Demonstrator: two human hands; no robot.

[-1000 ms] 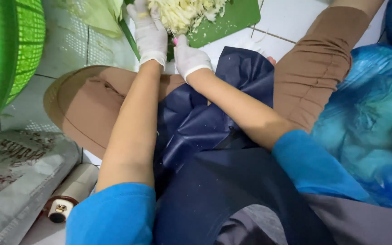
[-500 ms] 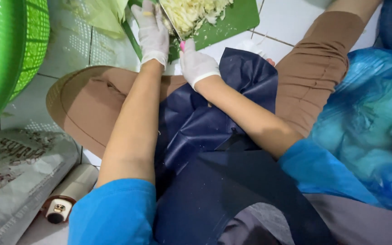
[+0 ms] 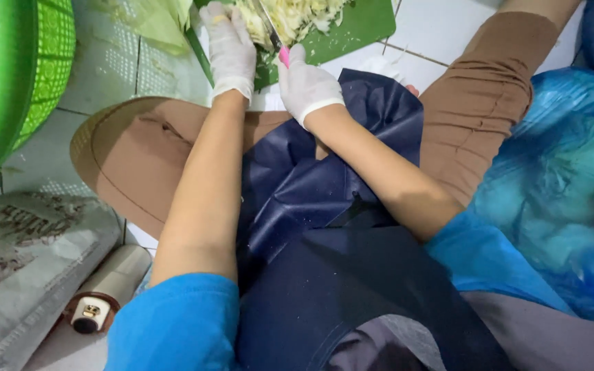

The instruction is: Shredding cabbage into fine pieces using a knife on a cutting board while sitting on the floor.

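Far centre: flat green plastic cutting board [image 3: 352, 31] on white tiles, pale shredded cabbage pile [image 3: 297, 15] on it.
Left hand [image 3: 229, 48]: white glove, flat on cabbage, fingers spread.
Right hand [image 3: 305, 86]: white glove, closed round pink-handled knife [image 3: 278, 42], blade in cabbage.
Near left: grey printed sack [image 3: 22, 254], cream roll [image 3: 104, 288] beside it.
Right: crumpled blue plastic bag [image 3: 558, 185].
Far left: green mesh basket [image 3: 29, 75].
Change: both hands and board sit lower in view than before.

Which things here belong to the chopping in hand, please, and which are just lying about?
In use: left hand, right hand, knife, shredded cabbage, green cutting board.

Lying about: green basket, blue plastic bag, paper roll, grey sack.
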